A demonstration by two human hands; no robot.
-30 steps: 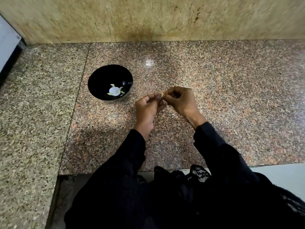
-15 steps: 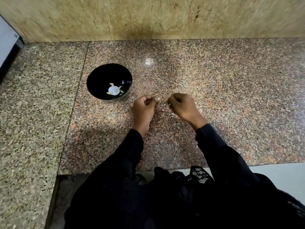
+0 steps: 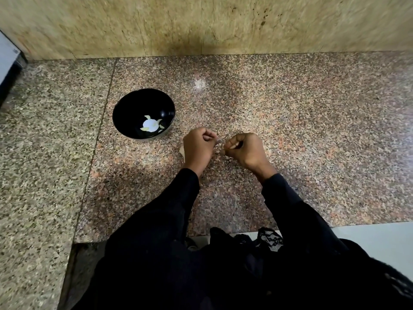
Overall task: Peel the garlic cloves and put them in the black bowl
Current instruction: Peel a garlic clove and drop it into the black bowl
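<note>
**Granite counter, bowl at left: both hands closed low over the peeling spot**

Speckled pink-and-grey polished granite counter (image 3: 290, 135) carries a round, glossy black bowl (image 3: 125, 108), which stands near the person's left hand (image 3: 197, 145) and apart from it, presumably so that a finished clove needs only a short reach. Pale, peeled garlic cloves (image 3: 150, 125) lie together at the bottom of the bowl. The left hand and the right hand (image 3: 244, 151) hover just above the stone, close together but not touching, knuckles toward the camera and fingers curled inward. Each grip is tightly closed. A thin, pale, translucent sliver, probably garlic skin (image 3: 218, 139), shows at the left fingertips in the gap between the hands; whether a clove sits inside either fist cannot be told, since the curled fingers hide the palms. Small pale flecks on the stone (image 3: 181, 151) beside the left hand look like shed skin, which suggests the hands are kept low so that waste drops onto the counter and not into the bowl. Black sleeves (image 3: 169, 209) cover both forearms to the wrist. A beige stone wall (image 3: 201, 23) backs the counter. Judged from this layout, the task is under way: some cloves are delivered and peeling is in hand.
</note>
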